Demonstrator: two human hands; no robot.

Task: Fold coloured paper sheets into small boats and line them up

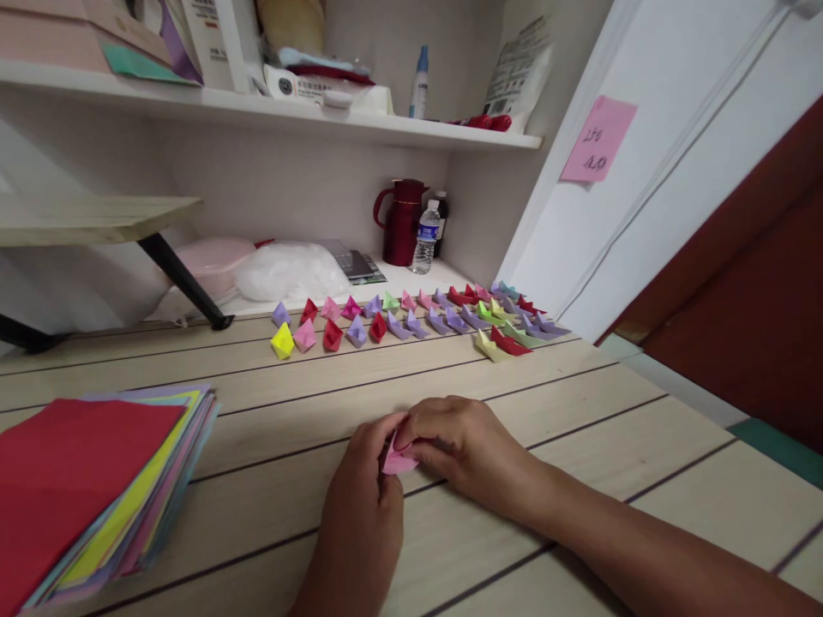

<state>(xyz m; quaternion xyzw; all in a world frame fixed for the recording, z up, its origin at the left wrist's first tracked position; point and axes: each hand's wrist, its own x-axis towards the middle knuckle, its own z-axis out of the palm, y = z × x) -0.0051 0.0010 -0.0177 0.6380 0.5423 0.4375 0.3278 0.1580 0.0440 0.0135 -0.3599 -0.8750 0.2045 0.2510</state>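
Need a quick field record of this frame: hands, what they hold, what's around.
left hand: pinches pink paper on the table
right hand: presses the same pink paper
left of hands: stack of coloured sheets, red on top
behind: rows of folded paper shapes
back: red jug, water bottle
upper right: pink note

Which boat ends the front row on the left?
The bright yellow boat, beside a pink one. It is the leftmost of the front row; the purple one behind it belongs to the back row.
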